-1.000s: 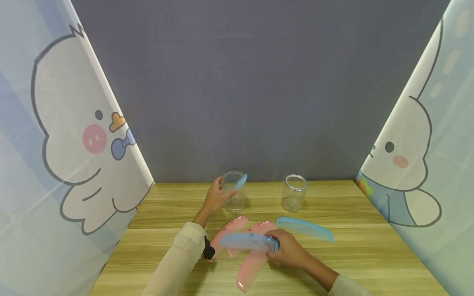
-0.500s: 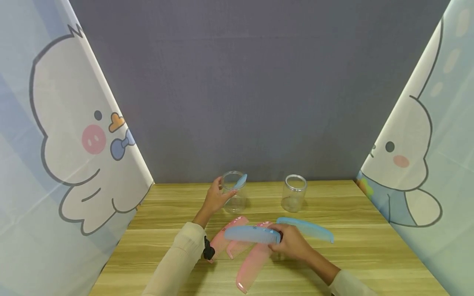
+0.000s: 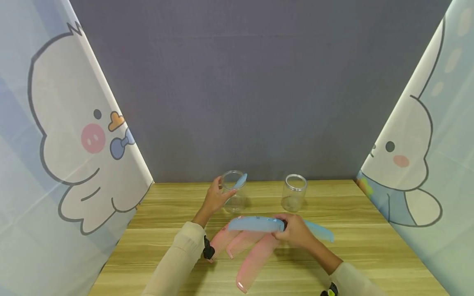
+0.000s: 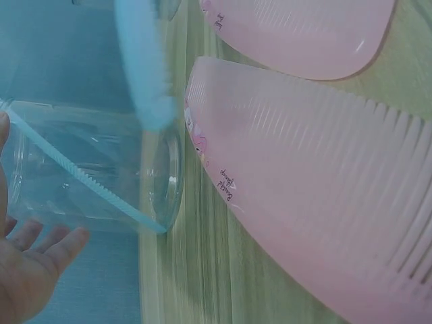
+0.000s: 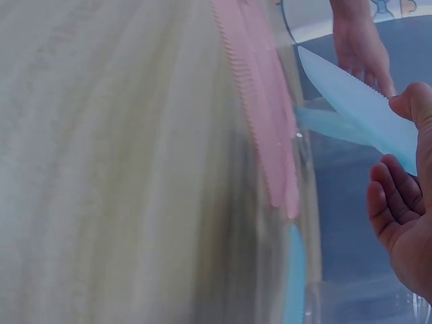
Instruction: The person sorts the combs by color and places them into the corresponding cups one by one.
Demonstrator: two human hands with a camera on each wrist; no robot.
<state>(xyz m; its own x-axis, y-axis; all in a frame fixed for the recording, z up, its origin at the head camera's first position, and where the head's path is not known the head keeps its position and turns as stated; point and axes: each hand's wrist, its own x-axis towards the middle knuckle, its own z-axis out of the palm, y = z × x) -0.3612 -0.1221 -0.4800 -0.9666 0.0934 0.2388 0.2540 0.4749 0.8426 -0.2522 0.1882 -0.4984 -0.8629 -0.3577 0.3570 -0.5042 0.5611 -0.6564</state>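
Observation:
In the head view my left hand (image 3: 216,198) holds a clear jar (image 3: 235,203), its thumb across the front and its fingers behind the left side. A blue comb (image 4: 81,177) leans diagonally inside that jar. My right hand (image 3: 295,232) pinches a second blue comb (image 3: 255,223) by its right end. This comb is raised over several pink combs (image 3: 255,263) and points left toward the jar's front. In the right wrist view the held comb (image 5: 358,101) is gripped between thumb and fingers, teeth visible along its edge.
Another clear jar (image 3: 294,195) stands to the right at the back of the wooden table (image 3: 159,246). Another blue comb (image 3: 321,232) lies partly hidden behind my right hand. A grey panel (image 3: 237,90) closes off the back, with printed cloth panels (image 3: 403,135) at both sides.
My right hand has moved up and slightly right over the table, carrying the blue comb toward the jars. My left hand stays at its jar.

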